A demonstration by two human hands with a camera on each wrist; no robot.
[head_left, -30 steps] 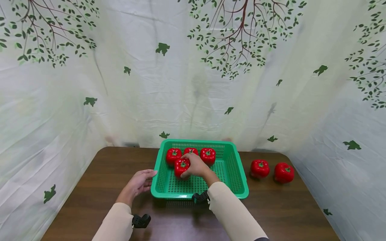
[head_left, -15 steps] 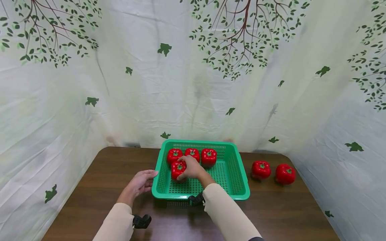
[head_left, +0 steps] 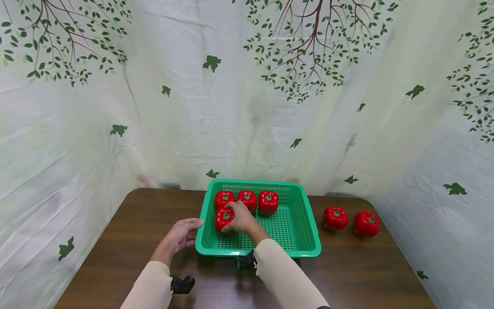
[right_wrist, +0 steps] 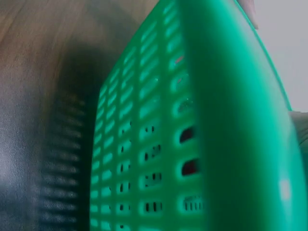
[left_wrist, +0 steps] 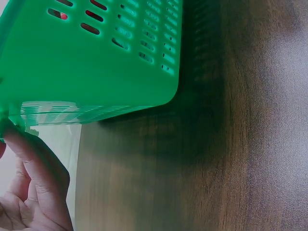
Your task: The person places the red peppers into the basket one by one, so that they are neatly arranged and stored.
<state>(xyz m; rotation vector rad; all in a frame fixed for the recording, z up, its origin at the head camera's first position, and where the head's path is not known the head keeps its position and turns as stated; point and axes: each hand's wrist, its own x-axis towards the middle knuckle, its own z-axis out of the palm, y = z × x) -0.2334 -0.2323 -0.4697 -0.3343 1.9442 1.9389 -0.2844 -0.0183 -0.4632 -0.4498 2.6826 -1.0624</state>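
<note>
In the head view, a green plastic basket [head_left: 257,252] stands on the table with several red bell peppers inside. My right hand [head_left: 242,218] reaches over its front rim and grips the front-left bell pepper [head_left: 224,219], thumb at the near side and fingers behind. Behind that one sit a bell pepper [head_left: 224,198] at left, another [head_left: 247,198] in the middle and a third [head_left: 268,201] to the right. At the left rim, my left hand [head_left: 181,234] holds the basket's edge with its fingertips. The left wrist view shows this hand [left_wrist: 41,185] against the rim; the right wrist view hides the gripped pepper behind the basket wall [right_wrist: 144,96].
Two more red bell peppers, one [head_left: 335,218] nearer the basket and one [head_left: 366,223] farther right, lie on the brown wooden table [head_left: 347,266]. A white curtain [head_left: 185,128] printed with leaves and branches hangs around the table's back and sides.
My right hand has shifted left inside the basket with the bell pepper, which now sits in front of the back-left one. The left hand stays at the rim.
</note>
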